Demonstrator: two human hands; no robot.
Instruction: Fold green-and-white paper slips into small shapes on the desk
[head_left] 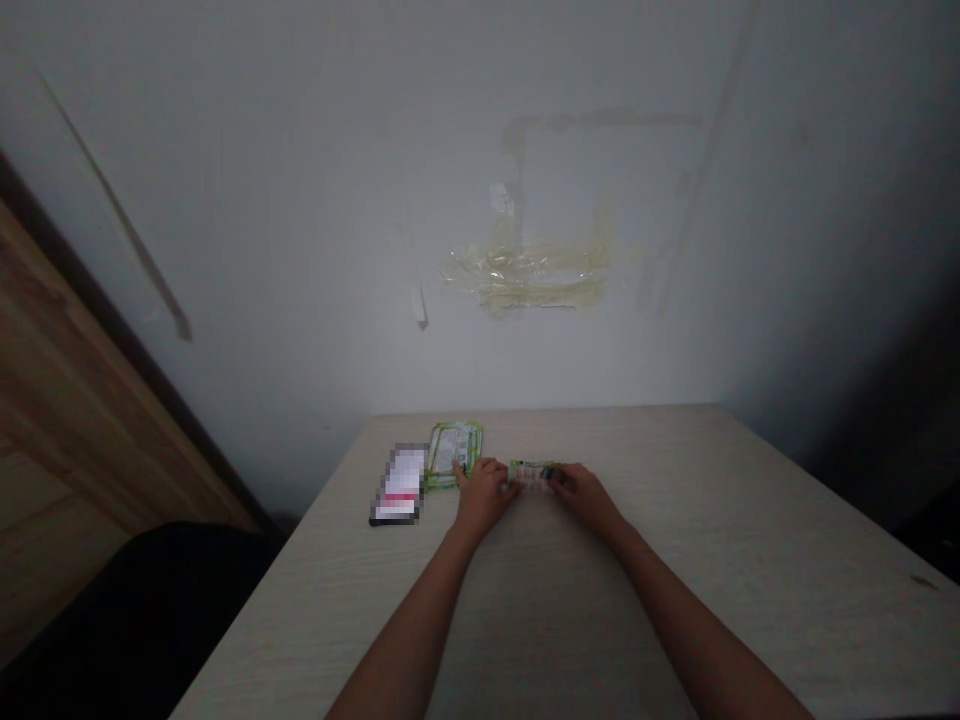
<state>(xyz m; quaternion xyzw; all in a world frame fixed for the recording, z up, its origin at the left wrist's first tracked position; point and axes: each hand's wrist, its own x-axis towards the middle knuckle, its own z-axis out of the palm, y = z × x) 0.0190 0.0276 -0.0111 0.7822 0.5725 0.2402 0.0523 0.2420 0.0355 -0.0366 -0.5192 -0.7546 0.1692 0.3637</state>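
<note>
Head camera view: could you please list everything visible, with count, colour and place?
table: one, pale wood, lower picture, against the wall
wall: one, grey-white, behind the table
tape remains: one patch, yellowish, on the wall
phone: one, dark, screen blurred, on the table, left
green packet: one, green and white, flat beside the phone
small packet: one, green and white, between both hands
wooden panel: one, brown, far left
left hand: one, holds the small packet's left end
right hand: one, holds its right end

2 hands (484,497) (589,495), 2 green pkts (454,450) (534,475), 1 phone (400,487), 1 table (712,540)
</note>
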